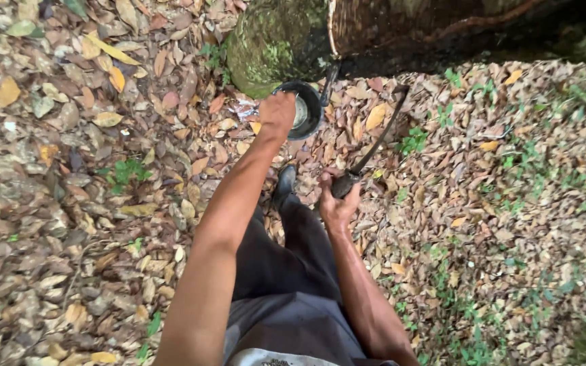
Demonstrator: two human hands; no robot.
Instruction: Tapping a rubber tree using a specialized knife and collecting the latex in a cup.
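We see the left hand closed on the rim of a black cup, which hangs against the mossy tree trunk. The right hand is wrapped tight around the handle of a long curved tool. Dry leaves cover the ground all around. A dark shoe stands between the hands.

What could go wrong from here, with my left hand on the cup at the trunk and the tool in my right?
The left hand grips the rim of the black cup, which looks tilted beside the tree trunk; whatever it holds might spill. The right hand holds a long curved tool whose tip points toward the cup and left arm; a careless swing could strike them. Loose dry leaves may hide uneven footing.
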